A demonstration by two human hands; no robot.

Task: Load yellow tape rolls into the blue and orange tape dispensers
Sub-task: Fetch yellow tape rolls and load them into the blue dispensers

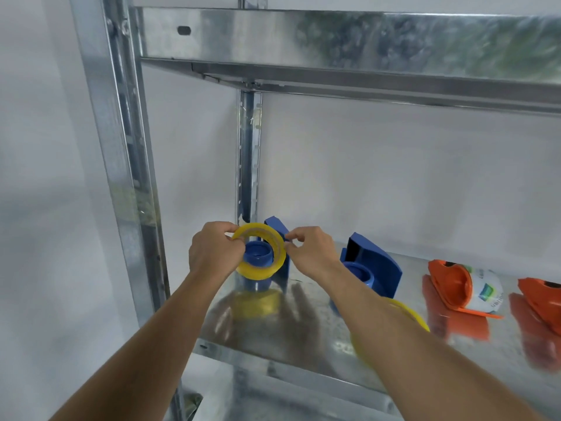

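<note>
A yellow tape roll point(274, 238) hangs tilted around the blue hub of the leftmost blue dispenser point(258, 255) on the metal shelf. My left hand point(214, 252) pinches the roll's left rim and my right hand point(309, 253) pinches its right rim. A second blue dispenser point(372, 262) stands to the right with no roll on its hub. Another yellow roll point(406, 311) lies on the shelf, mostly hidden under my right forearm. An orange dispenser point(452, 284) holding a white roll lies further right, and a second orange dispenser point(543, 294) is cut off by the right edge.
The galvanised shelf point(303, 323) is shiny and mirrors the objects. An upper shelf beam point(334, 38) runs overhead. Upright posts point(130, 177) stand at the left and behind the blue dispenser. White walls close in the back and left side.
</note>
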